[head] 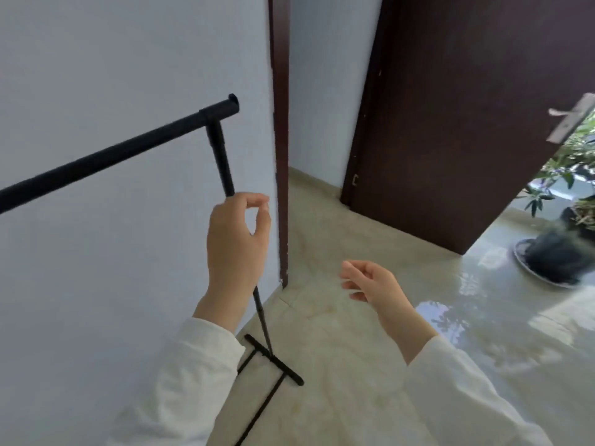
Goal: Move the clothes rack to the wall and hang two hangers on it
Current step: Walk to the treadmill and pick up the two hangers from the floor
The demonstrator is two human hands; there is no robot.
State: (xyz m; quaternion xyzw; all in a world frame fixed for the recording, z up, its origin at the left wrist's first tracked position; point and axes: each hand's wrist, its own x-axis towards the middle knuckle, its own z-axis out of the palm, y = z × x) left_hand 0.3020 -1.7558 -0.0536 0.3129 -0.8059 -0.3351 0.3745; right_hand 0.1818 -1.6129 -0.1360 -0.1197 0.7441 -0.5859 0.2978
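Head view: person looking down along a pale wall (96, 59) toward a doorway; both sleeves white
Clothes rack (96, 162): black, standing right beside the wall, base bar on the floor at about 6 o'clock; top rail runs from 9 o'clock up toward centre, ending near the dark door frame (279, 123); nothing hangs on the rail
Upright post (222, 162): drops from the rail's end, passes behind the left hand, comes out below the wrist and meets the foot bar (273, 363)
Left hand (236, 239): centre of view, in front of the post; thumb and forefinger curled into a loose ring, fingertips almost meeting; whether it grips the post, cannot tell; it looks loosely curled
Right hand (370, 283): at 4 o'clock from the left, well apart from the rack; fingers half curled, holding nothing
Door (450, 123): dark brown, swung open at 1 o'clock; metal handle (571, 119) at 3 o'clock
Potted plant (560, 259): dark pot on a dish, 3 o'clock, on glossy floor (354, 365)
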